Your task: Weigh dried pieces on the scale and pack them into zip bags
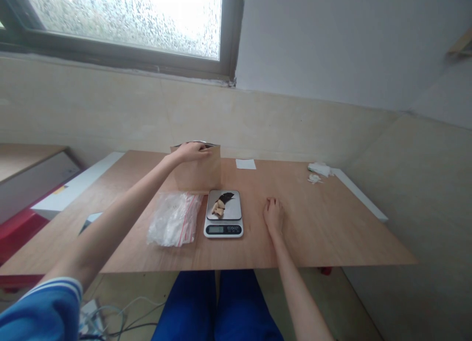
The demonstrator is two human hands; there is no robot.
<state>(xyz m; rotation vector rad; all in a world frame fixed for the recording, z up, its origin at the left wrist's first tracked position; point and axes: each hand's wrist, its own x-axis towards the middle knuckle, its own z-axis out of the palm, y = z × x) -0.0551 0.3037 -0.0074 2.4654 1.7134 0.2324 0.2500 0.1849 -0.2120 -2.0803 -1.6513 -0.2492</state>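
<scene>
My left hand [194, 151] reaches over the rim of an upright brown paper bag [199, 171]. Its fingers dip into the opening, where I cannot see them or anything they may hold. In front of the bag sits a small kitchen scale [223, 231] with a display. Pale tan dried pieces [218, 210] and a dark, curved strip [225, 198] lie on its metal plate. To the scale's right, my right hand [274, 214] rests on the tabletop, its fingers curled in and nothing visible in them.
Clear zip bags [173, 220] with red seams lie left of the scale. A white paper square [246, 164] is near the wall. Crumpled white material [319, 170] lies at the back right of the wooden table [332, 223]. Cables [121, 316] run across the floor below.
</scene>
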